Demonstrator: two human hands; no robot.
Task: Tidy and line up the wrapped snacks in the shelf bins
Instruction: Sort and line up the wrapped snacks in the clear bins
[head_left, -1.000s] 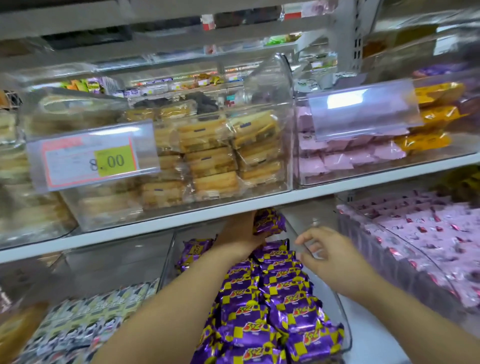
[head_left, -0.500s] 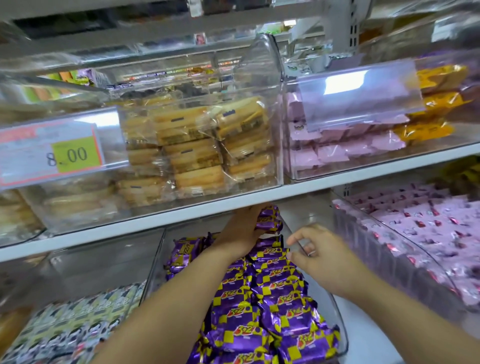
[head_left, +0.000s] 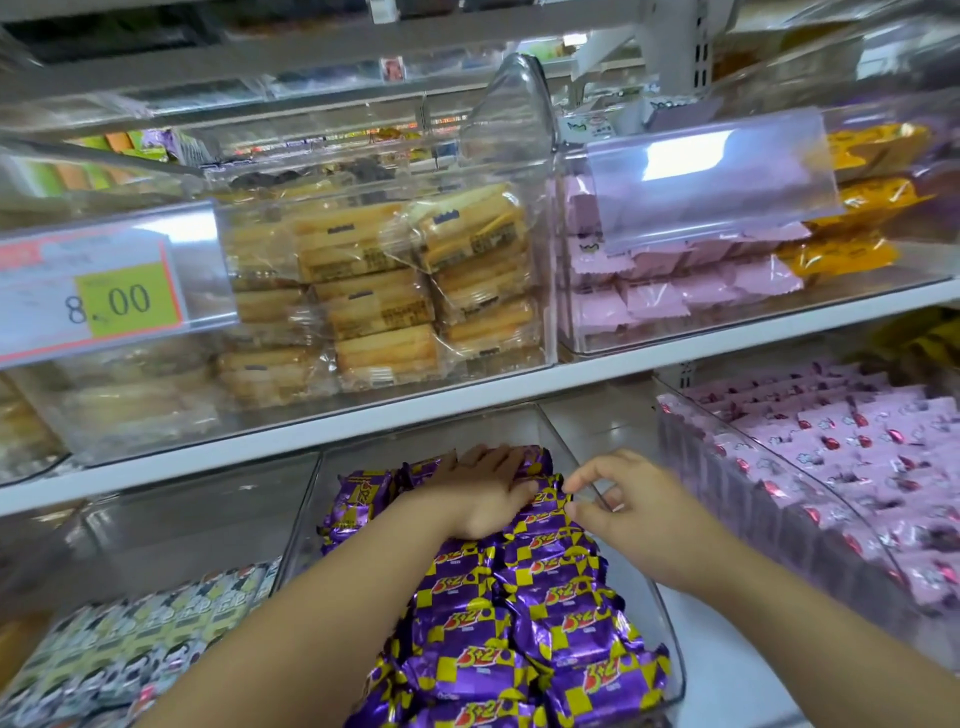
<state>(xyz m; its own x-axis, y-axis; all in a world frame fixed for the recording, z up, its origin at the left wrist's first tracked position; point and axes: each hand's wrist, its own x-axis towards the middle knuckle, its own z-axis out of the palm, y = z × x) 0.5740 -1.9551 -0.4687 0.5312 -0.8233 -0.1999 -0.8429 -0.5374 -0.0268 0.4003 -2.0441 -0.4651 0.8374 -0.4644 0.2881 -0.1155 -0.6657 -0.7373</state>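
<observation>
Shop shelf (head_left: 675, 340), low middle bin (head_left: 672, 675) | left hand (head_left: 483, 493) flat on purple snack packs (head_left: 566, 639) | right hand (head_left: 628, 504) pinches one edge | tug softly, keep rows straight

You face snack packs (head_left: 566, 634) checkered purple and yellow, pink wrappers (head_left: 857, 457) dotted red, black-and-white patterned packets (head_left: 130, 639), and a red-edged price tag (head_left: 124, 299) patched yellow-green.

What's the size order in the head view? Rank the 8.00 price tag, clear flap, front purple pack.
1-2. price tag and clear flap: too alike to split; the tag runs off the frame.
3. front purple pack: smallest.
</observation>
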